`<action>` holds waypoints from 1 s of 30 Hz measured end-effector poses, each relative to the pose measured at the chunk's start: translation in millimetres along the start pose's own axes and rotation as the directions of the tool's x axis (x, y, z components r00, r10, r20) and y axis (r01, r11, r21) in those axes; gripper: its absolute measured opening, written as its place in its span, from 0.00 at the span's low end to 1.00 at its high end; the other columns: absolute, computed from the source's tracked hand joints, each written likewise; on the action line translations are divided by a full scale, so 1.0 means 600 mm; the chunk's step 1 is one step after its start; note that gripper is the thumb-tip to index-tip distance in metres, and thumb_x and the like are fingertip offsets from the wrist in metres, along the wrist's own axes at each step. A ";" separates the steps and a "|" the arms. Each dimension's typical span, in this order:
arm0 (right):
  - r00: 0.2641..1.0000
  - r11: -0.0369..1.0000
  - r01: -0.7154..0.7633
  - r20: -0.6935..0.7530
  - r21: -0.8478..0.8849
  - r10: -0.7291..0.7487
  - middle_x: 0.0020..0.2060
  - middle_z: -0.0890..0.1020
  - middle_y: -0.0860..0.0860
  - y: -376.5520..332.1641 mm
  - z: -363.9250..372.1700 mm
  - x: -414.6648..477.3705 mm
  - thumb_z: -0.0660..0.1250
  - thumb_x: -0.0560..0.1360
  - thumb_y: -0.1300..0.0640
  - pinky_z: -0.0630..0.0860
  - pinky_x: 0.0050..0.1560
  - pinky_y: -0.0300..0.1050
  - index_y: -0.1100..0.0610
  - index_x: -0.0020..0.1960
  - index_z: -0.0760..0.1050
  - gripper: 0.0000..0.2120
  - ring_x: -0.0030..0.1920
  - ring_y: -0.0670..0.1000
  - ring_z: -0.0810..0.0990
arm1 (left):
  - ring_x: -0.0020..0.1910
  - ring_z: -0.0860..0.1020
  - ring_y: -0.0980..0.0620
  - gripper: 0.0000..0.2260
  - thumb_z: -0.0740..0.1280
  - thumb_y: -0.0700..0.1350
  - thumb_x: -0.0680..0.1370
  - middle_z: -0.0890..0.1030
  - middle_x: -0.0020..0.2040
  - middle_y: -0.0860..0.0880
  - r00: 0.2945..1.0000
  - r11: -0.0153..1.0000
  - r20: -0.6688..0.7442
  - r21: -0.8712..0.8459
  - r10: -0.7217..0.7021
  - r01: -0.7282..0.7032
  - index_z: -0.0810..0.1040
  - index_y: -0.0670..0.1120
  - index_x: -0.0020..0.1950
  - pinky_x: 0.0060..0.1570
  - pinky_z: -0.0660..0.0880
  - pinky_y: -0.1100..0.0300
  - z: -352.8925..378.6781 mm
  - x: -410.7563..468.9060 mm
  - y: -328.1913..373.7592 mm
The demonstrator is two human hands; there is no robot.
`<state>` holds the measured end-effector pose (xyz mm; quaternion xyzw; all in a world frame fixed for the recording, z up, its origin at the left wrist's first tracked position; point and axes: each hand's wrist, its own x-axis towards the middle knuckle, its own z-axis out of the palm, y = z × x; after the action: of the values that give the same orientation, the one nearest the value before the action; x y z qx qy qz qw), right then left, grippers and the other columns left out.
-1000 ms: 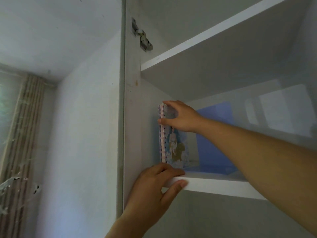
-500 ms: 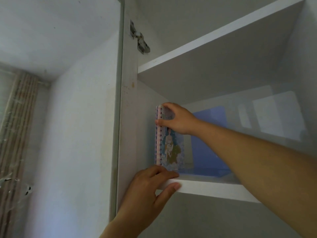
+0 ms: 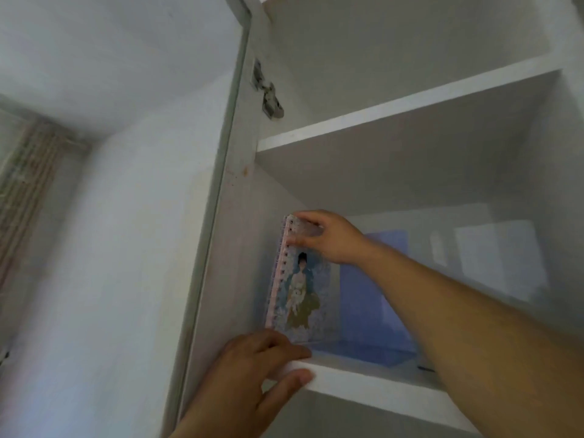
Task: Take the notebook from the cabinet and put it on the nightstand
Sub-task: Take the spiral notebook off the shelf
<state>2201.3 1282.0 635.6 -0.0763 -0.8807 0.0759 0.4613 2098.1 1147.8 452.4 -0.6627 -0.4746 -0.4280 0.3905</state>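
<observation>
A spiral-bound notebook (image 3: pixel 300 289) with a pale blue illustrated cover stands upright on a shelf (image 3: pixel 373 387) of the white cabinet, close to the cabinet's left inner wall. My right hand (image 3: pixel 328 238) reaches in from the right and pinches the notebook's top corner between thumb and fingers. My left hand (image 3: pixel 252 374) grips the front edge of that shelf just below the notebook, fingers on top and thumb under the lip. The nightstand is out of view.
A blue folder or box (image 3: pixel 366 298) stands right behind the notebook on the same shelf. Another shelf (image 3: pixel 410 105) runs above. A metal door hinge (image 3: pixel 268 93) sits on the cabinet's left panel. A curtain (image 3: pixel 22 191) hangs at far left.
The view has shifted, and the notebook's top has tipped slightly away from the side wall in my right hand. My left hand stays on the shelf edge.
</observation>
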 end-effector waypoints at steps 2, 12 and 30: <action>1.000 0.999 -0.012 -0.015 0.039 0.013 0.61 0.77 0.51 0.004 -0.006 0.003 0.75 0.65 0.48 0.69 0.63 0.46 0.53 0.62 0.74 0.27 0.62 0.50 0.74 | 0.43 0.73 0.70 0.14 0.58 0.65 0.74 0.78 0.47 0.62 1.000 1.000 0.026 0.004 -0.001 0.001 0.76 0.63 0.54 0.43 0.73 0.72 0.003 0.001 -0.005; 0.994 0.991 0.029 -0.112 0.129 -0.014 0.48 0.81 0.51 -0.017 -0.021 -0.007 0.78 0.62 0.55 0.75 0.55 0.46 0.49 0.43 0.77 0.14 0.52 0.50 0.78 | 0.55 0.70 0.69 0.19 0.59 0.69 0.71 0.74 0.55 0.64 0.999 0.996 0.010 -0.079 -0.048 0.049 0.68 0.66 0.59 0.53 0.65 0.77 -0.003 0.003 -0.003; 0.999 0.973 -0.025 -0.028 -0.229 0.019 0.50 0.74 0.42 -0.123 -0.140 -0.105 0.72 0.69 0.49 0.67 0.40 0.27 0.45 0.63 0.73 0.23 0.48 0.40 0.73 | 0.57 0.70 0.65 0.22 0.66 0.65 0.68 0.72 0.58 0.62 0.954 0.919 -0.145 -0.341 -0.262 0.200 0.68 0.61 0.59 0.52 0.69 0.69 -0.006 0.028 0.020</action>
<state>2301.3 1202.2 647.6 -0.1397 -0.8767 -0.0224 0.4597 2112.2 1146.6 467.6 -0.6132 -0.4344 -0.6035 0.2665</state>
